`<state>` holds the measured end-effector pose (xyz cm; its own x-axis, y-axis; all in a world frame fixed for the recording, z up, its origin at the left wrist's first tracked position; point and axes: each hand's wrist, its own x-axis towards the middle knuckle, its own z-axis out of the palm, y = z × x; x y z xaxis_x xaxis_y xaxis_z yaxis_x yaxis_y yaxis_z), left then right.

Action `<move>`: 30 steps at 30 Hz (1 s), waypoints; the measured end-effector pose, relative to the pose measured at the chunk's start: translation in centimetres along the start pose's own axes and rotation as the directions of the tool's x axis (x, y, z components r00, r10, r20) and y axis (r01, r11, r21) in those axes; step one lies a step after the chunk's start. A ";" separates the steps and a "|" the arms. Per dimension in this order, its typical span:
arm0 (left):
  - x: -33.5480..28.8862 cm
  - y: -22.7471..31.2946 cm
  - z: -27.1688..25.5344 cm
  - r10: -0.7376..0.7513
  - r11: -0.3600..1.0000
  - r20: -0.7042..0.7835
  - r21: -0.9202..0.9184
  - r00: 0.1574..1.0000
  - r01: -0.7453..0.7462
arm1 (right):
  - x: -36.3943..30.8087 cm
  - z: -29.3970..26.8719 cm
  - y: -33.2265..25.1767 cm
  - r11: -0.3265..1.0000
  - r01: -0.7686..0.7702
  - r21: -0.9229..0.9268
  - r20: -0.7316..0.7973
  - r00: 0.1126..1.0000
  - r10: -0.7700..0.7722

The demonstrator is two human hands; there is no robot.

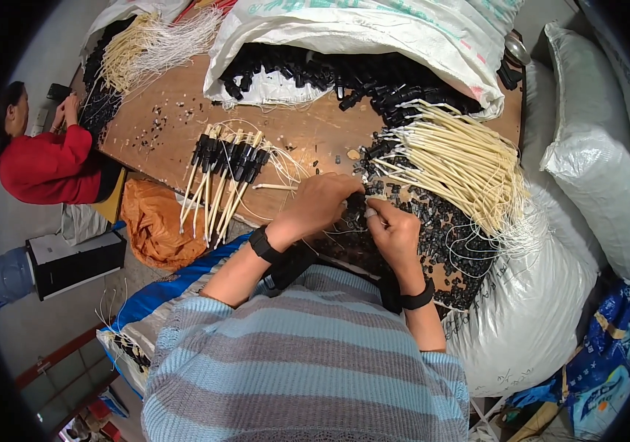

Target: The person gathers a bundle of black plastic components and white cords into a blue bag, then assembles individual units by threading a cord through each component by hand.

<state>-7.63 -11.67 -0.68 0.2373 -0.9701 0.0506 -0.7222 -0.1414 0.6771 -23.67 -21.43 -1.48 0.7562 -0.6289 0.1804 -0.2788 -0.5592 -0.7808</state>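
My left hand (322, 202) and my right hand (394, 230) meet close together over the near edge of the table, both with fingers pinched. Something small and dark lies between the fingertips, too hidden to name. Thin white wires hang beneath my left hand, and a cream sleeved wire (274, 186) lies just left of it. Farther left rests a row of cream sleeved wires with black plastic housings (230, 158) on their far ends. Beside my right hand, small black parts (451, 258) are strewn thickly. A big bundle of cream sleeved wires (455, 166) lies beyond them.
An open white sack (359, 29) spills black plastic housings (388, 85) at the back of the brown table (160, 88). Full white sacks (528, 309) crowd the right. At far left sits a person in red (53, 162), near an orange sack (154, 225).
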 end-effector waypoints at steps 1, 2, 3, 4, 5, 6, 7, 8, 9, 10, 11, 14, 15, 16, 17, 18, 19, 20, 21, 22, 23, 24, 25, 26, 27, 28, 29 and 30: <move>0.0 0.0 0.0 -0.015 1.000 -0.002 -0.007 1.000 0.015 | 0.0 -0.1 -0.1 1.000 0.000 0.001 -0.001 1.000 0.000; 0.0 0.0 0.0 -0.030 0.999 -0.004 -0.015 1.000 0.030 | 0.0 -0.2 -0.3 0.999 -0.032 0.022 0.007 0.999 0.032; -0.1 -0.1 0.1 -0.030 0.999 -0.004 -0.013 1.000 0.030 | 0.0 -0.3 -0.4 0.997 -0.064 0.042 0.014 0.998 0.064; -0.2 -0.1 0.1 -0.022 1.000 -0.003 -0.009 1.000 0.022 | 0.0 -0.3 -0.3 0.997 -0.062 0.044 0.013 0.998 0.061; -0.3 -0.1 0.2 -0.013 1.000 -0.002 -0.006 1.000 0.013 | 0.0 -0.4 0.0 0.999 0.018 -0.026 0.010 1.000 -0.018; -0.3 -0.2 0.2 -0.012 1.000 -0.004 -0.002 1.000 0.012 | 0.0 -0.4 0.1 0.991 0.098 -0.097 0.012 0.995 -0.097; -0.3 -0.3 0.3 -0.003 1.000 -0.006 -0.002 1.000 0.003 | 0.1 -0.5 0.1 0.990 0.100 -0.098 0.008 0.995 -0.099; -0.3 -0.3 0.4 0.006 1.000 -0.008 -0.002 1.000 -0.006 | 0.1 -0.6 0.1 0.974 0.165 -0.154 0.019 0.986 -0.164; -0.3 -0.4 0.4 0.011 1.000 -0.010 0.000 1.000 -0.011 | 0.1 -0.7 0.1 0.951 0.229 -0.208 0.033 0.973 -0.227; -0.3 -0.5 0.5 0.014 1.000 -0.010 0.013 1.000 -0.014 | 0.1 -0.7 0.1 0.950 0.231 -0.210 0.029 0.973 -0.230; -0.3 -0.5 0.5 0.018 1.000 -0.011 0.026 1.000 -0.018 | 0.0 -0.8 0.0 0.925 0.244 -0.292 0.088 0.970 -0.229; -0.3 -0.3 0.3 0.012 1.000 0.013 0.011 1.000 -0.012 | 0.0 -0.9 0.0 0.885 0.261 -0.386 0.132 0.965 -0.227; -0.3 -0.3 0.2 0.020 1.000 0.009 0.016 1.000 -0.020 | 0.0 -0.8 -0.1 0.880 0.259 -0.398 0.126 0.966 -0.227; -0.4 -0.3 0.3 0.010 1.000 0.014 0.016 1.000 -0.011 | 0.0 -0.6 -0.1 0.912 0.228 -0.342 0.085 0.974 -0.212; -0.4 -0.2 0.3 0.001 1.000 0.019 0.017 1.000 -0.001 | -0.1 -0.5 -0.3 0.911 0.231 -0.343 0.082 0.973 -0.216; -0.4 0.0 0.3 0.004 1.000 0.016 0.019 1.000 -0.004 | -0.1 -0.3 -0.4 0.959 0.149 -0.239 0.038 0.989 -0.144; -0.4 0.3 0.2 -0.009 1.000 0.032 0.012 0.999 0.009 | -0.2 -0.3 -0.5 0.990 0.065 -0.129 0.003 0.998 -0.065; -0.3 0.7 0.1 -0.023 1.000 0.048 0.006 0.999 0.023 | -0.3 -0.1 -0.2 0.996 0.048 -0.070 0.034 0.998 -0.046; -0.2 1.0 0.0 -0.021 1.000 0.048 0.006 0.999 0.021 | -0.4 0.1 -0.2 0.996 0.049 -0.071 0.033 0.998 -0.046; -0.1 1.3 -0.2 -0.042 0.998 0.093 -0.042 0.995 0.046 | -0.4 0.2 -0.4 0.999 0.025 -0.028 0.002 1.000 -0.025; 0.1 1.5 -0.3 -0.060 0.993 0.138 -0.089 0.989 0.072 | -0.3 0.3 -0.5 1.000 0.003 0.017 -0.027 1.000 -0.002; 0.2 1.3 -0.4 -0.058 0.993 0.138 -0.089 0.989 0.071 | -0.2 0.2 -0.4 1.000 0.004 0.015 -0.028 1.000 -0.003; 0.4 1.0 -0.5 -0.054 0.994 0.197 -0.087 0.979 0.073 | -0.2 0.1 -0.4 0.997 0.070 0.011 0.034 0.997 -0.071; 0.4 0.7 -0.4 -0.051 0.994 0.255 -0.085 0.966 0.074 | -0.1 0.0 -0.4 0.991 0.137 0.011 0.096 0.986 -0.137; 0.3 0.6 -0.3 -0.050 0.994 0.255 -0.084 0.966 0.074 | 0.0 -0.2 -0.4 0.991 0.136 0.012 0.096 0.986 -0.137; 0.2 0.5 0.0 -0.003 0.963 0.132 -0.267 0.991 0.039 | 0.2 -0.4 -0.4 0.993 0.115 -0.032 0.127 0.986 -0.110; 0.2 0.3 0.1 0.021 0.900 -0.001 -0.435 1.000 -0.019 | 0.4 -0.6 -0.4 0.993 0.095 -0.075 0.158 0.984 -0.083; 0.3 0.2 0.1 0.020 0.901 -0.003 -0.433 1.000 -0.019 | 0.5 -0.6 -0.4 0.992 0.098 -0.073 0.158 0.984 -0.086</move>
<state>-7.75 -11.97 -0.61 0.2246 -0.9722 0.0664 -0.3743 -0.0231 0.9270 -23.53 -21.80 -0.71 0.8611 -0.4857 0.1503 -0.2457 -0.6563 -0.7134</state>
